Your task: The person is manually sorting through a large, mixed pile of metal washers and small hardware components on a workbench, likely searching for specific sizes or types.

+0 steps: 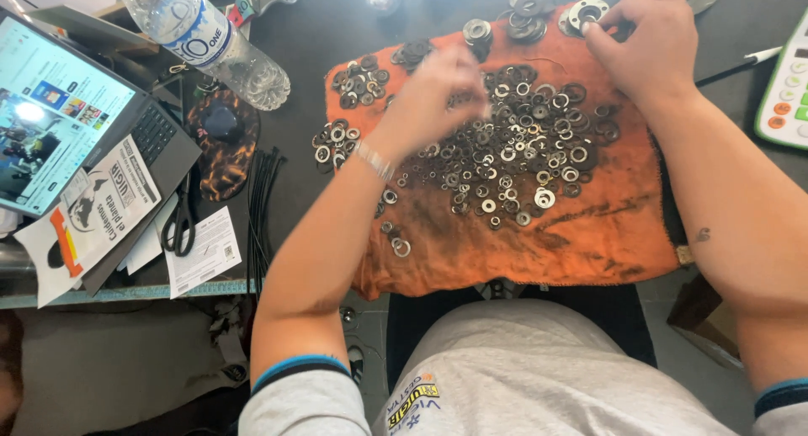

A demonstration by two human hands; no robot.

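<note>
Head view: dirty orange cloth [589, 234] spread on dark table [303, 32], covered with a loose heap of small metal washers and rings [513, 154], silver and dark mixed. Smaller sorted clusters sit along the cloth's far and left edges: one group of dark washers [360, 78], one group of silver washers [332, 141], short stacks of larger washers [477, 32] near the far edge.

Left hand [433, 95] hovers over the left part of the heap, motion-blurred; fingers look bunched together, but can't tell if they grip anything. Thin bracelet [373, 160] on that wrist.

Right hand [644, 36] at the far right corner of the cloth, fingers pinched closed on a large round silver washer [587, 13] with a centre hole.

Off the cloth, left side: clear plastic water bottle [202, 36] lying tilted, open laptop [63, 108] with lit screen, black-handled scissors [178, 217], bundle of black cable ties [263, 200], printed paper sheets [202, 251]. Right edge: white calculator [787, 91] and a white pen [741, 66] just beside it
</note>
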